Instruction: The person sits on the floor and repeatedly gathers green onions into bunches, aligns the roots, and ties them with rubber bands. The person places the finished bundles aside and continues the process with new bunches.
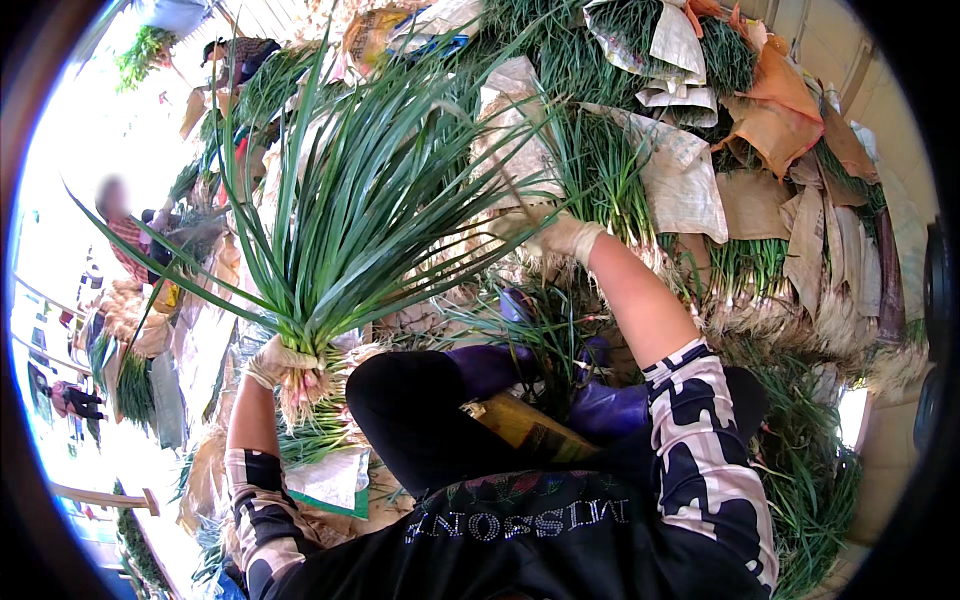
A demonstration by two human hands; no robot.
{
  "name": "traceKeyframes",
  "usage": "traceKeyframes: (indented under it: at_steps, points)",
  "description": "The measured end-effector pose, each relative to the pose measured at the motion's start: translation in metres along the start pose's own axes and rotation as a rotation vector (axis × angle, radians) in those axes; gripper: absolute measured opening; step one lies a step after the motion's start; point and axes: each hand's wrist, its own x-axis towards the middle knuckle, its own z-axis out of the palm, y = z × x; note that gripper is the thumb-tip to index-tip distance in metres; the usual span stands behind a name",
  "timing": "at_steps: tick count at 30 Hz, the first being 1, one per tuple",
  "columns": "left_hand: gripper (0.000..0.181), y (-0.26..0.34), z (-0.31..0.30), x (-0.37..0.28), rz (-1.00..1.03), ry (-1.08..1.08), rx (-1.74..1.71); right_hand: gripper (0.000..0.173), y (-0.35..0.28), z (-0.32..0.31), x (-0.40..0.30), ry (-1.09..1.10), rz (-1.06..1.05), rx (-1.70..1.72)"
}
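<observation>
My left hand (281,364), in a pale glove, is closed around a bunch of green onions (330,277) just above the bulbs. Reddish-white bulbs and roots hang below the fist, and the long green leaves fan upward and to the right. Gloved too, my right hand (536,231) reaches forward to the leaf tips on the bunch's right side; leaves cover its fingers, so whether they grip anything cannot be told. More green onions (330,431) lie beside my left knee, their bulbs towards it, partly over a white sheet with a green edge (330,480).
Stacked green onions (607,180) and sacks (682,180) stand ahead and to the right. Loose leaves (802,465) lie heaped at my right side. A yellow box-like object (529,427) is between my legs, near purple boots (611,405). Other people (124,232) are at the far left.
</observation>
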Motion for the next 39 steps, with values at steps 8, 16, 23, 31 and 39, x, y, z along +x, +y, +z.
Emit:
traceKeyframes:
  at_steps: [8, 16, 23, 31, 39]
  points:
    - [0.032, -0.021, -0.008, -0.003, 0.095, 0.026, -0.022, 0.029, 0.028, 0.018, 0.013, 0.019, -0.165, -0.133]
    - [0.03, -0.027, -0.008, -0.004, 0.042, 0.022, 0.018, 0.045, 0.024, 0.047, 0.023, 0.032, 0.008, -0.099]
    - [0.028, -0.029, -0.005, -0.005, 0.1, -0.007, -0.071, 0.03, 0.027, 0.061, 0.03, -0.214, -0.089, -0.291]
    - [0.023, -0.042, -0.013, -0.008, 0.113, 0.043, 0.001, 0.033, -0.002, 0.052, -0.002, -0.456, 0.041, 0.598]
    - [0.02, -0.037, -0.009, -0.022, 0.039, 0.144, 0.104, 0.021, -0.03, 0.052, 0.0, 0.156, 0.241, 1.131]
